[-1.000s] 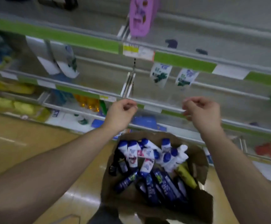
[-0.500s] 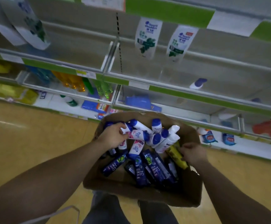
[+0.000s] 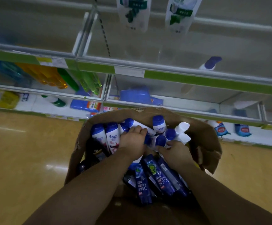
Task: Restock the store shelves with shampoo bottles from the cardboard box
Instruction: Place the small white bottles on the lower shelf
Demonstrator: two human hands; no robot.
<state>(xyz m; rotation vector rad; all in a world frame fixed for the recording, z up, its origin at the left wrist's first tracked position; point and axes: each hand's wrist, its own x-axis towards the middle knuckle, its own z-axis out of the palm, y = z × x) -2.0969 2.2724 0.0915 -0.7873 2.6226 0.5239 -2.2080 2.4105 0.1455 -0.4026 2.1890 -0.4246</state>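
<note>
An open cardboard box (image 3: 201, 135) stands on the floor in front of me, filled with several shampoo bottles. White bottles with blue caps (image 3: 159, 124) lie at its far end and dark blue bottles (image 3: 158, 174) at its near end. My left hand (image 3: 132, 141) is down among the white bottles, fingers curled over one of them. My right hand (image 3: 175, 151) closes around a white blue-capped bottle (image 3: 161, 142) beside it. One white bottle with a blue cap (image 3: 210, 63) lies on the upper shelf (image 3: 164, 69).
Green-edged shelves with clear front rails fill the view ahead. Yellow and green bottles (image 3: 54, 77) stand on the left of the lower shelf (image 3: 180, 109). Blue packets (image 3: 136, 95) lie behind the box. Tan floor (image 3: 26, 151) spreads to the left.
Both hands came down from the shelf rail into the box. They have moved closer together among the white bottles, and my view has tipped downward.
</note>
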